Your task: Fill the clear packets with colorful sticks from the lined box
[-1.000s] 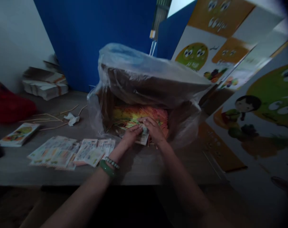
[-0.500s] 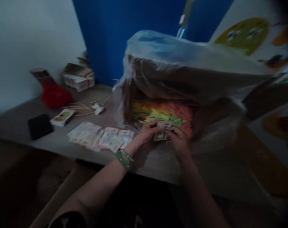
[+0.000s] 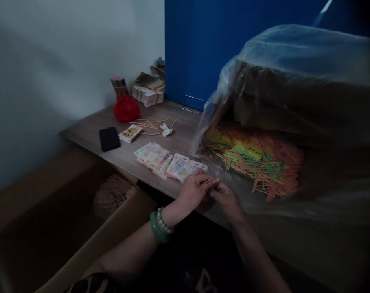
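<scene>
Close to the table's front edge, my left hand (image 3: 196,188) and my right hand (image 3: 226,198) meet, fingers pinched on a small printed packet (image 3: 211,181). It shows nearly edge-on, with most of it hidden by fingers. Just beyond my left hand lie overlapping printed packets (image 3: 156,158), with a second pile of printed packets (image 3: 181,165) to their right. Thin coloured sticks (image 3: 258,160), yellow, green and orange-pink, fill the opening of a box lined with clear plastic (image 3: 223,95), beyond and right of my right hand.
On the table (image 3: 90,124) are a black flat object (image 3: 109,138), a small card box (image 3: 130,133), beige strips (image 3: 149,125), crumpled white paper (image 3: 166,130), a red bag (image 3: 126,109) and bundled cards (image 3: 148,94). An open cardboard box (image 3: 111,230) stands below the left edge.
The view has swung left, so the table's things sit further right. Both hands have tilted the packet from face-on to nearly edge-on and now sit further from the sticks.
</scene>
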Motion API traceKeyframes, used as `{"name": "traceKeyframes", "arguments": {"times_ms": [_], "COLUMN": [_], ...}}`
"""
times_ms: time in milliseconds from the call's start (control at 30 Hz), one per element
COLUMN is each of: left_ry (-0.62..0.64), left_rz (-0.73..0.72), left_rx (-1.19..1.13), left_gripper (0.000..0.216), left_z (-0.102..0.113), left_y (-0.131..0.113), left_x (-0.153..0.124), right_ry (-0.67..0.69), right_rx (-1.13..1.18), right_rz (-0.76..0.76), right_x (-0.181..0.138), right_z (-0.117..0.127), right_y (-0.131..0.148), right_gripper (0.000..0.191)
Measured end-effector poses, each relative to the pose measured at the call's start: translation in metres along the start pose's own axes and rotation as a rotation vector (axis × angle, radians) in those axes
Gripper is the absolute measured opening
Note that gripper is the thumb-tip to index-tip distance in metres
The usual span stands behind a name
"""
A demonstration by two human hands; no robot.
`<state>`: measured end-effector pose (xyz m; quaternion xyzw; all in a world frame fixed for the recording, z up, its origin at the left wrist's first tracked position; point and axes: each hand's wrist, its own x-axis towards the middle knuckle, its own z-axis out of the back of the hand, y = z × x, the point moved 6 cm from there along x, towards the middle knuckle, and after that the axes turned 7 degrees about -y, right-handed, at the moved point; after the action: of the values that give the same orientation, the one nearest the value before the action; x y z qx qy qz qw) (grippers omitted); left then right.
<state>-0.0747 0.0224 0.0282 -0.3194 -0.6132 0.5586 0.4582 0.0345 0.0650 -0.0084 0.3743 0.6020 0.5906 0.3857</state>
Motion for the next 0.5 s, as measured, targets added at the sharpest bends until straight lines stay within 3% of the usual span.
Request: {"name": "traceKeyframes", "arguments": {"times_ms": [100, 200, 267, 367, 500], "left_ry": [-0.045, -0.157, -0.243, -0.363, -0.296], "left_rz": [-0.034, -0.014, 0.016, 0.013, -0.055], "left_rx": [0.128, 0.152, 0.157, 0.279, 0.675], "left_gripper": [0.023, 0.016, 0.013, 0.012, 0.022], "left_z": [0.034, 0.077, 0.11, 0.159, 0.186], "left_y": [-0.007, -0.013, -0.014, -0.007, 0.008], "left_x": [-0.01, -0.01, -0.001, 0.026, 0.073], "right_ry": [0.077, 0.129, 0.076, -0.122, -0.195], "right_rx": [0.073, -0.031, -0.214, -0.502, -0.799], "right_rz": [-0.065, 0.001, 0.098, 0.205, 0.273], "right_x": [-0.002, -0.003, 0.002, 0.016, 0.033], "right_z": [-0.04, -0.065, -0.068, -0.06, -0.073], "right_y": [0.0, 0.009, 0.015, 0.02, 0.018], "right_gripper": [0.024, 0.019, 0.015, 0.012, 0.033]}}
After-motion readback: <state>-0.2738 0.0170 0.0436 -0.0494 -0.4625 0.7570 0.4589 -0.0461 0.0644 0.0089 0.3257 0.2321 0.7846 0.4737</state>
